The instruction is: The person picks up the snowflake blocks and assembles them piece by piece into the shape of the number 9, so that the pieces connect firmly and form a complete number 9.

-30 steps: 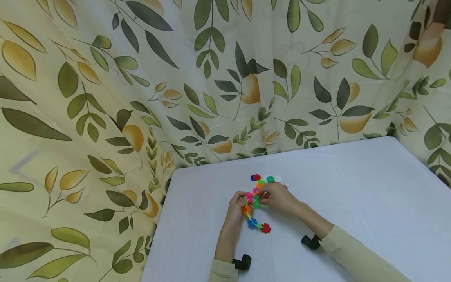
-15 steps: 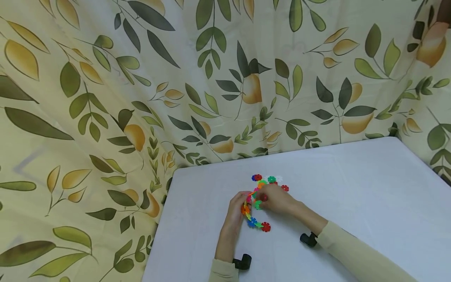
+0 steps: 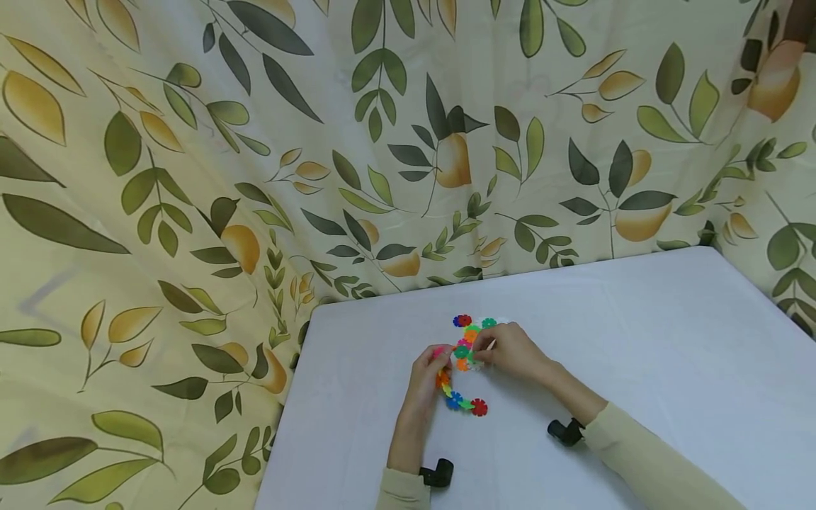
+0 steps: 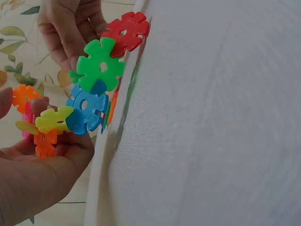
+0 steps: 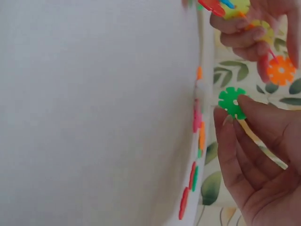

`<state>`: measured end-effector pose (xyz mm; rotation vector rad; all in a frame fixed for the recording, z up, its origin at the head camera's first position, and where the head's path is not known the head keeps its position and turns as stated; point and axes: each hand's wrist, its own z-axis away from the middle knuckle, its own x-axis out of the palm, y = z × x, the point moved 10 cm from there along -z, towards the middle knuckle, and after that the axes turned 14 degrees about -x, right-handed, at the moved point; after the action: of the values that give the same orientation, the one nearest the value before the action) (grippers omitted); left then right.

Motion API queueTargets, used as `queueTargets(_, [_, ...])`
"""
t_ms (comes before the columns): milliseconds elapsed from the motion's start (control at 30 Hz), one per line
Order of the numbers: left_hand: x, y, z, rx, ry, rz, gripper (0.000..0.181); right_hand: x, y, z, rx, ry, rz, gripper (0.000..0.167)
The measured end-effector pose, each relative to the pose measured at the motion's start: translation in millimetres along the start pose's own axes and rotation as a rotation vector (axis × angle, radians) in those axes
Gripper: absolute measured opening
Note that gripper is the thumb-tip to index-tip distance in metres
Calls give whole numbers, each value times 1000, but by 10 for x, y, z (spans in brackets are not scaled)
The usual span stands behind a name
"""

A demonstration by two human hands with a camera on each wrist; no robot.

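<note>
My left hand (image 3: pixel 426 379) grips a curved chain of linked plastic snowflake discs. In the left wrist view, a red disc (image 4: pixel 126 34) ends the chain, joined to a green one, a blue disc (image 4: pixel 84 104), then yellow and orange ones. An orange disc (image 5: pixel 281 70) and a pink one stick out at the chain's other end by the left fingers. Just to the right, my right hand (image 3: pixel 515 350) pinches a single green snowflake disc (image 5: pixel 230 101) between thumb and fingertips, apart from the chain. Loose discs (image 3: pixel 470 334) lie on the table behind and below the hands, partly hidden by them.
The white table (image 3: pixel 612 319) stretches widely to the right of the hands. A leaf-patterned curtain (image 3: pixel 408 142) hangs along its back and left sides. Black wrist cameras (image 3: pixel 438 473) sit on both forearms near the cuffs.
The right hand was close against the chain, then dipped over the loose discs. Now it has drawn slightly up and right with a green disc. The left hand has kept its grip and barely moved.
</note>
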<state>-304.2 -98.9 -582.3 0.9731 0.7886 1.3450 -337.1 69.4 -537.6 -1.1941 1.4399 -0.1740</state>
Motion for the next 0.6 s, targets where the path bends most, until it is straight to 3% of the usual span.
queueTargets(167, [9, -23, 2, -22, -15, 44, 33, -141, -49, 24, 8, 86, -62, 5])
queueTargets(333, [34, -26, -7, -19, -53, 98, 39, -232, -107, 64, 64, 184, -274, 12])
queueTargets(467, [49, -34, -8, -23, -85, 120, 41, -233, -114, 93, 120, 216, -420, 19])
queueTargets(600, [74, -35, 5, -27, -114, 120, 43, -227, -132, 117, 143, 231, -471, 24])
